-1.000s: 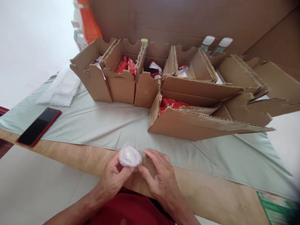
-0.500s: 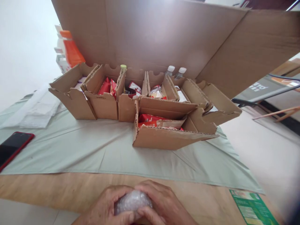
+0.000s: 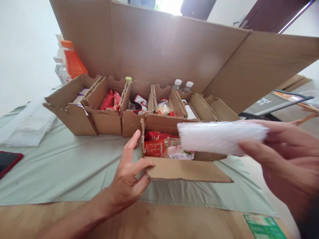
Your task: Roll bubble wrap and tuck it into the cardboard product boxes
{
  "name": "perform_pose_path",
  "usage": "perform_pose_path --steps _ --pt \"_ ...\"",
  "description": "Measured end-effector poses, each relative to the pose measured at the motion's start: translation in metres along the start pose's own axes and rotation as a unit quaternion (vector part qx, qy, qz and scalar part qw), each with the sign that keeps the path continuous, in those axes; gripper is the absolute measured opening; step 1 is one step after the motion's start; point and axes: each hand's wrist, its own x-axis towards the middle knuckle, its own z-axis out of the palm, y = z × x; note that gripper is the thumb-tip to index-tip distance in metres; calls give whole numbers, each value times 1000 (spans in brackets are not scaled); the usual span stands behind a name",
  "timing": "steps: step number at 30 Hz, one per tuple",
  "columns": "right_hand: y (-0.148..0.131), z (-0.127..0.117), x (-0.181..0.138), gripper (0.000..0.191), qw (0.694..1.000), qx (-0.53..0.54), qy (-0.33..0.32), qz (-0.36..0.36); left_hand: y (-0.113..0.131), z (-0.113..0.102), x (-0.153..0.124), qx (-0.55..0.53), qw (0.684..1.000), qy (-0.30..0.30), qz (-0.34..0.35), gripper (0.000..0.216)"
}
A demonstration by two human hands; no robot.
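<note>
My left hand (image 3: 129, 179) grips the front left corner of an open cardboard box (image 3: 184, 169) that holds red snack packets (image 3: 156, 146). Its thumb presses the front flap and the fingers reach up the box's left wall. My right hand (image 3: 286, 162) is raised at the right, close to the camera, and closed on a white bubble-wrapped bundle (image 3: 219, 136). The bundle hangs sideways above the right part of that box.
A row of open cardboard boxes (image 3: 107, 119) with snacks stands behind, on a pale green cloth (image 3: 62, 166). Bottles (image 3: 183, 85) and an orange bottle (image 3: 72, 61) stand at the back before a large cardboard sheet (image 3: 161, 46). A red phone (image 3: 7, 161) lies far left; a green leaflet (image 3: 264, 227) lies bottom right.
Both hands held the wrapped bundle at the table edge. Now my right hand has lifted it up to the right, and my left hand has let go and taken the box's front corner.
</note>
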Motion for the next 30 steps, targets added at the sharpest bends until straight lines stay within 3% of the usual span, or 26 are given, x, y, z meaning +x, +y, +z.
perform_pose_path --steps 3,7,9,13,16,19,22,26,30 --pt "-21 34 18 25 998 -13 -59 -7 -3 7 -16 -41 999 14 -14 29" --pt "-30 60 38 26 978 -54 -170 -104 -6 7 -18 -69 997 0 -36 28" --pt "-29 60 46 30 975 -76 -172 -116 -7 6 -16 -75 996 -8 -44 27" --pt "-22 41 57 37 984 -98 -135 -61 -8 7 -16 -78 996 -13 -45 26" --pt "-20 38 59 33 978 -78 -176 -77 -9 8 -18 -75 996 -8 -37 25" --pt "-22 61 59 21 943 -80 -281 -156 -10 9 -19 -74 997 -1 -36 23" --pt "-25 98 57 28 885 -129 -398 -204 -11 10 -20 -71 997 4 -34 23" --pt "-20 133 53 22 839 -170 -485 -180 -11 10 -20 -76 997 6 -35 20" --pt "-15 134 55 21 828 -126 -523 -158 -11 10 -20 -76 996 -2 -39 19"
